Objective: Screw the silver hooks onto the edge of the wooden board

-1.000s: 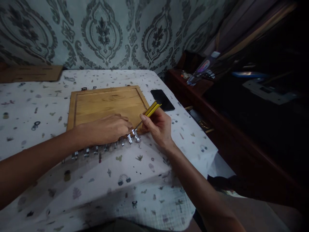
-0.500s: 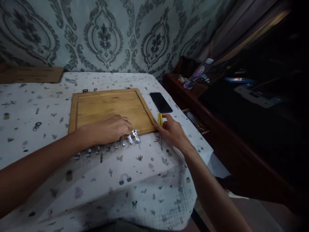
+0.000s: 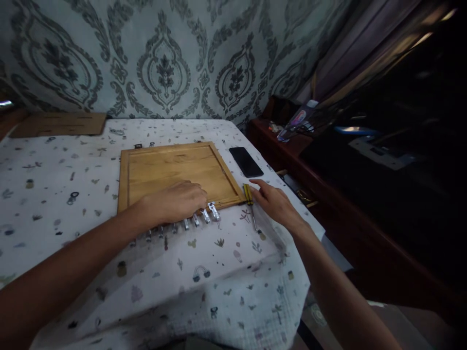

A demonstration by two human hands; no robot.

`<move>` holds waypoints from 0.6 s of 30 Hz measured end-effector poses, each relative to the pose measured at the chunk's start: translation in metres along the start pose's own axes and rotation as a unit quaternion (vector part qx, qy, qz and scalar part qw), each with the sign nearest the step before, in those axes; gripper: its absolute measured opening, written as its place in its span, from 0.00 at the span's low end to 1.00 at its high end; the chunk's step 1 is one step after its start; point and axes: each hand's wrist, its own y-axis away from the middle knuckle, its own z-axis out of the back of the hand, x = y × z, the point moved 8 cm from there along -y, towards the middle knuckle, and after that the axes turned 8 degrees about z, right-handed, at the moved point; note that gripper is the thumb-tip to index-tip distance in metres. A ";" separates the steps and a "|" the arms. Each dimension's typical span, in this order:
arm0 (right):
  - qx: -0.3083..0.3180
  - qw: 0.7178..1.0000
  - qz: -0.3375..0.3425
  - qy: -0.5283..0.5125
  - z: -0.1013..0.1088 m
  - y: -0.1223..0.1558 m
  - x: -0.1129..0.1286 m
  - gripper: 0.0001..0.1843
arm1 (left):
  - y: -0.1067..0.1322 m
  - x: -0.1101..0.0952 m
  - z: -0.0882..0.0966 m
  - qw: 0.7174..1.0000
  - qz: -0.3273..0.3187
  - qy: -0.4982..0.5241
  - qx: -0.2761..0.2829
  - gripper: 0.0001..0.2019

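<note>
A wooden board (image 3: 171, 167) with a raised frame lies on the patterned tablecloth (image 3: 204, 272). Several metal hooks (image 3: 199, 218) stick out along its near edge. My left hand (image 3: 178, 201) rests flat on the board's near edge, just above the hooks, fingers together. A yellow-handled screwdriver (image 3: 250, 201) lies on the cloth by the board's right corner. My right hand (image 3: 275, 201) hovers just right of the screwdriver with fingers stretched out and nothing in it.
A black phone (image 3: 245, 161) lies beyond the screwdriver near the table's right edge. A flat brown board (image 3: 60, 124) sits at the far left by the wallpapered wall. A dark wooden cabinet (image 3: 328, 194) with clutter stands to the right.
My right hand lowered the screwdriver from the hooks to the cloth beside the board and let go of it. My left hand stayed on the board.
</note>
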 end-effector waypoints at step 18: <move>0.068 0.921 0.379 -0.065 -0.037 -0.156 0.303 0.09 | -0.009 -0.021 0.013 0.995 0.049 -0.054 0.075 0.13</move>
